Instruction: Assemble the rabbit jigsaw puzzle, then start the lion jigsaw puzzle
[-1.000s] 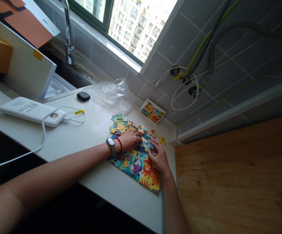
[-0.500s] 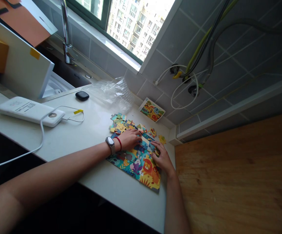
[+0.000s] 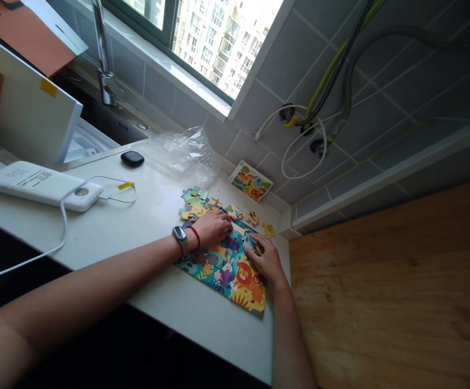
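Note:
A colourful jigsaw puzzle [image 3: 227, 273] with a lion, a rabbit and plants lies on the white counter. My left hand [image 3: 212, 228] rests palm down across its upper left part, fingers lying over the board near the top edge. On the right side, my right hand [image 3: 267, 260] has its thumb and fingers closed around a small puzzle piece [image 3: 249, 242], low against the board. Its fingers partly cover the piece. Several loose puzzle pieces [image 3: 194, 204] are heaped beyond my left hand, and a yellow piece [image 3: 267, 229] lies beyond my right.
A picture card [image 3: 251, 181] leans at the wall behind the pieces. Crumpled clear plastic wrap [image 3: 186, 154], a black case [image 3: 132, 158] and a white power bank [image 3: 40, 183] with a cable are to the left. A wooden panel [image 3: 389, 292] borders the right.
My right hand has shifted slightly, its thumb and fingers now nearer each other around the piece. My left hand stays on the board. The whole view has moved a little.

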Demonstrator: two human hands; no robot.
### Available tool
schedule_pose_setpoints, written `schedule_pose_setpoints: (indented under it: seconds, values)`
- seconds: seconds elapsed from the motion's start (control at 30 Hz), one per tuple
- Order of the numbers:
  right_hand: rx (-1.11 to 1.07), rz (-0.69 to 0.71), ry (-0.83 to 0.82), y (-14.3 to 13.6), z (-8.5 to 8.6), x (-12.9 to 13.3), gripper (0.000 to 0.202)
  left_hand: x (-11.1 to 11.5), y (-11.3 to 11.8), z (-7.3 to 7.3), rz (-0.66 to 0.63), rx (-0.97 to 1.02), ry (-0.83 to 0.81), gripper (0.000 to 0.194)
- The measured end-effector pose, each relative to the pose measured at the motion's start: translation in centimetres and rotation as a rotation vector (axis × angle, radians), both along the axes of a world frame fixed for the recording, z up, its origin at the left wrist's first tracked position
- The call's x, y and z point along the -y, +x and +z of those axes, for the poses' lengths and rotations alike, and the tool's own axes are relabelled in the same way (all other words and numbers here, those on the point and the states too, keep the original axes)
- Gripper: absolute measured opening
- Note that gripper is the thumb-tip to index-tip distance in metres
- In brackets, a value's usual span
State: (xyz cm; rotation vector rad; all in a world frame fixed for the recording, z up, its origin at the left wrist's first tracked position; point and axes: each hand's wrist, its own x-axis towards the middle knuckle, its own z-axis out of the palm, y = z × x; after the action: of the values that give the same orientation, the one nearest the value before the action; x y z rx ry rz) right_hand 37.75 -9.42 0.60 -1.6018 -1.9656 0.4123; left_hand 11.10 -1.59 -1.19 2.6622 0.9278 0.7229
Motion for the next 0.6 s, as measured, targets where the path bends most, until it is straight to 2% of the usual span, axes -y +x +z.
schedule_pose_setpoints:
  seconds: [0.37,0.6]
  values:
    - [0.048,0.029,-0.011,-0.9,0.5,0.2,0.031,0.1,-0.1,0.0,0.052,0.003,-0.001,0.017]
    - [-0.028,0.112,0.015,-2.6,0.9,0.5,0.039,0.2,-0.1,0.2,0.059,-0.009,-0.011,0.016]
